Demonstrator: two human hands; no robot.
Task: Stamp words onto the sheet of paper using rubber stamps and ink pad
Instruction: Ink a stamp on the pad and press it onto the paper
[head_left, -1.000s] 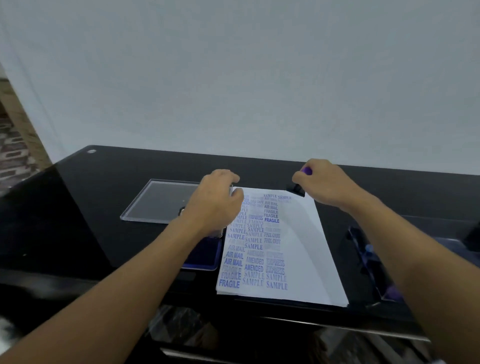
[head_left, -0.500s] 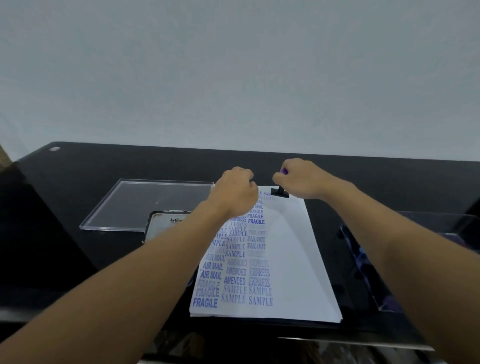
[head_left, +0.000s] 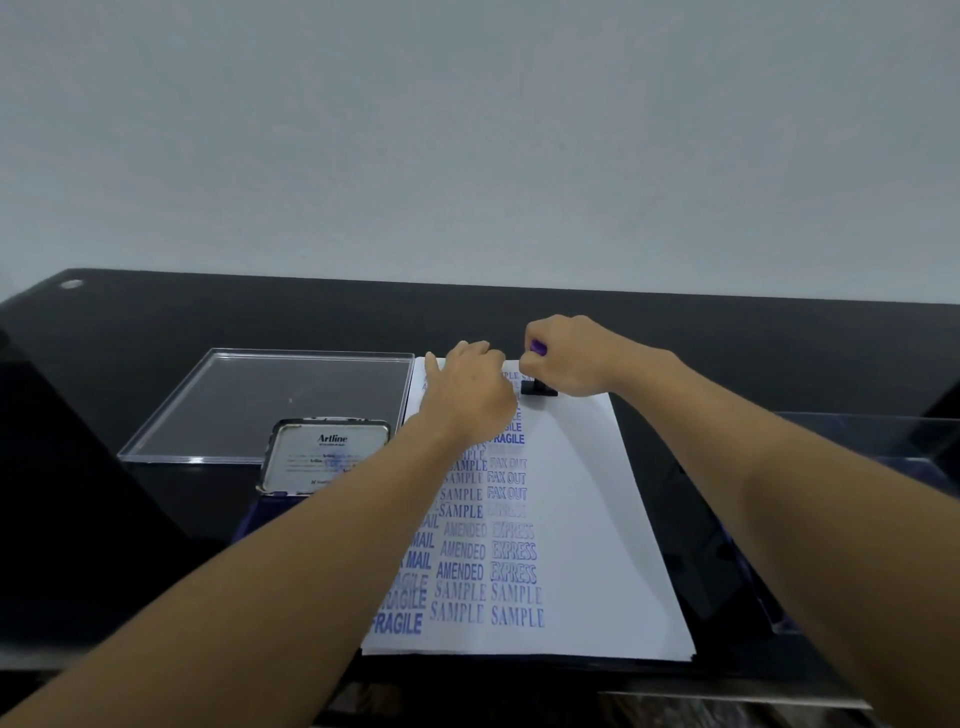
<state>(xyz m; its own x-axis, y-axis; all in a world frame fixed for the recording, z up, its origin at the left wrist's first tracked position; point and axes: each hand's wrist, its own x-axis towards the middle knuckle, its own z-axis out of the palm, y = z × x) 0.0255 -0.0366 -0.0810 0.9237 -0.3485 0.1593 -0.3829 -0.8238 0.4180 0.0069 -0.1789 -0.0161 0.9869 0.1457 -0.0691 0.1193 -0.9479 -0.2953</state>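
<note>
A white sheet of paper (head_left: 587, 519) lies on the black table, its left half filled with columns of blue stamped words. My right hand (head_left: 571, 356) grips a rubber stamp (head_left: 538, 387) with a purple handle and black base, pressed down on the paper's far edge. My left hand (head_left: 470, 395) rests flat on the paper's top left part, just beside the stamp. The ink pad (head_left: 270, 512) sits left of the paper, its Artline lid (head_left: 324, 457) raised; my left forearm hides most of the pad.
A clear acrylic tray (head_left: 260, 400) lies at the back left. A clear box (head_left: 852, 467) holding dark stamps stands at the right edge, partly behind my right forearm. The black table (head_left: 208, 312) ends at a grey wall.
My view has shifted left, showing the ink pad lid. My left hand has uncurled from a fist onto the paper. My right hand keeps the stamp at the paper's far edge.
</note>
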